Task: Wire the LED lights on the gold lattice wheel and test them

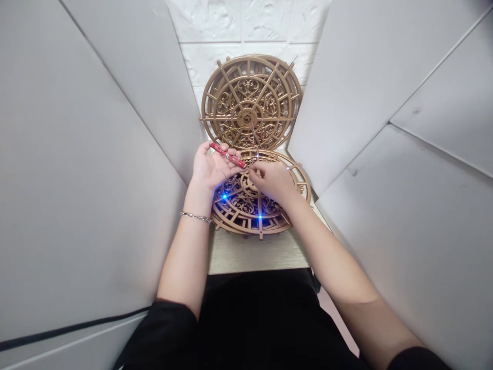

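Two red cylindrical batteries (234, 160) lie end to end across the fingers of my left hand (215, 167), which is palm up and curled round them. Beside their lower right end, my right hand (271, 180) is closed in a pinch; what its fingertips hold is too small to make out, though thin wires are close by. Both hands are over a round bronze-coloured openwork frame (262, 234) with scroll patterns. Small blue lights glow on its ring, the brightest being a left light (224, 196) and a front light (260, 217).
Behind, a stack of similar round bronze frames (248, 61) leans against the white brick-patterned wall (262, 20), with loose thin wires at its centre. Pale panels rise close on the left (96, 128) and right (385, 77). The light wooden tabletop (254, 257) ends near my body.
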Demonstrator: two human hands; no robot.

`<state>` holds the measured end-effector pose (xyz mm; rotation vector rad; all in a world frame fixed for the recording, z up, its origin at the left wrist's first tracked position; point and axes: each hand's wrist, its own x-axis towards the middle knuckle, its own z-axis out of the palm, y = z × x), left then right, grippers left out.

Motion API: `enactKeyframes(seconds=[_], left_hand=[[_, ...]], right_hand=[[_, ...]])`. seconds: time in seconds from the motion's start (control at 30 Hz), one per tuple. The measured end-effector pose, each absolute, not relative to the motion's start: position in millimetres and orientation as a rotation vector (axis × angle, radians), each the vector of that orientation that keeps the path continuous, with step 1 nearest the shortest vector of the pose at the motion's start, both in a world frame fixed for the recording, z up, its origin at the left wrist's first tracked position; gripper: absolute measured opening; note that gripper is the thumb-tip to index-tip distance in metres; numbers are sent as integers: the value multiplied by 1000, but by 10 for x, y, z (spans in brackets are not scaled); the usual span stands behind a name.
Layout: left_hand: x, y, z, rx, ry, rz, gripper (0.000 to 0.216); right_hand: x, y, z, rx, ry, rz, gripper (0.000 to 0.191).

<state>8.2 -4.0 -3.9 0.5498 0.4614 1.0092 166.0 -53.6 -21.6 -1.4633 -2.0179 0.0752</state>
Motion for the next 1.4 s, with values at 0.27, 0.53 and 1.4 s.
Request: enactKeyframes(seconds=[0.27,0.53,1.4], left_hand=[[73,-31,-55,571,454,1016,37],[74,-32,-52,622,428,972,40],[101,-32,-52,529,458,1027,35]], right_hand=[[1668,-527,-232,-1468,-2027,46,27],[1666,-525,-244,-1464,-2016,39,27],[1656,-534,-227,-1471,-1950,40,24]])
